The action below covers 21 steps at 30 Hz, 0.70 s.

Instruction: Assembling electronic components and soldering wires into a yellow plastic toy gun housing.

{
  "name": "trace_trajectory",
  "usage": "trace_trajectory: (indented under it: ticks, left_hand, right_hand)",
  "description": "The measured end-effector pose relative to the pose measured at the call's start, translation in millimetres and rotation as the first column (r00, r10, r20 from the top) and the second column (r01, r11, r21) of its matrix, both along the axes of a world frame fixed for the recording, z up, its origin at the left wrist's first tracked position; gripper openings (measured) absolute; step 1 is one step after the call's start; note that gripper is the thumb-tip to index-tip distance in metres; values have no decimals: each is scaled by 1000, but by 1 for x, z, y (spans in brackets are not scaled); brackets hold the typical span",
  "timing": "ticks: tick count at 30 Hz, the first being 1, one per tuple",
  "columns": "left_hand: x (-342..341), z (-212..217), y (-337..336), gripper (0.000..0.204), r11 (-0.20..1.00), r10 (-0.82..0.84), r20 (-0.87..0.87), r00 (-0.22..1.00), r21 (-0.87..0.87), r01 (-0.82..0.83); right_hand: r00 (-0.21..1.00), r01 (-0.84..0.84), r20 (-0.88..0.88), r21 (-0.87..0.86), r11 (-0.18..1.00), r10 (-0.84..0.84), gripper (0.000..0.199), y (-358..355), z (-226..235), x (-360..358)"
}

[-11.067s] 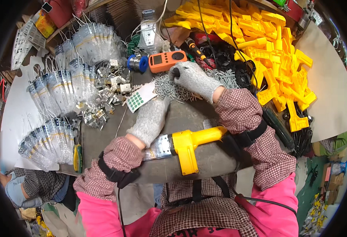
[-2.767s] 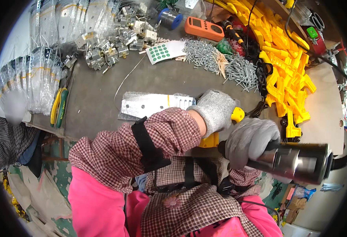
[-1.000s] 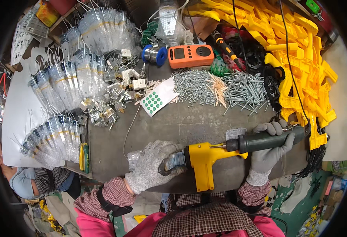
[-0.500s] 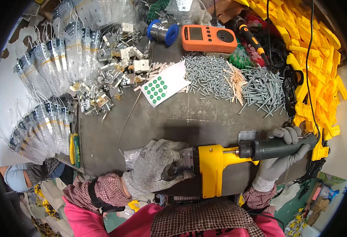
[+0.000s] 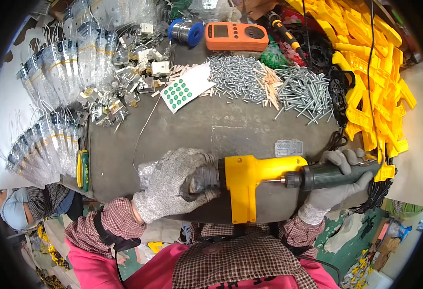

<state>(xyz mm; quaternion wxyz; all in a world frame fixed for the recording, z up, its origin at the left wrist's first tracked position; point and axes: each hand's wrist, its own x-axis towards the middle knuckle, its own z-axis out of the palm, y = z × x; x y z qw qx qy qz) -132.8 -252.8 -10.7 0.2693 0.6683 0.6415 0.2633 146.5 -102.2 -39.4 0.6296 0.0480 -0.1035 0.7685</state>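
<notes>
Since half a second ago, my view has dipped closer while both hands keep their grip. My left hand (image 5: 175, 190) is curled shut around the grey metal end of the yellow pistol-shaped housing (image 5: 252, 180), at the bench's near edge. My right hand (image 5: 339, 180) wraps the dark green electric screwdriver (image 5: 334, 174), lying level along that edge, bit pointing left into the housing.

Screws (image 5: 250, 82), orange meter (image 5: 236, 36) (behind).
</notes>
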Motion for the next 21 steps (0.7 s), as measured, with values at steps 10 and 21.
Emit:
trace_trajectory:
  ticks: [10,21]
  left_hand:
    - [3,-15,-7,60,1000,2,-142,990,21,1]
    - [0,-25,-6,57,1000,-8,-98,995,15,10]
  right_hand:
    - [998,55,-9,-75,996,-56,40,-11,5,-2]
    - [995,48,-88,-41,998,-51,36,-11,0,-10]
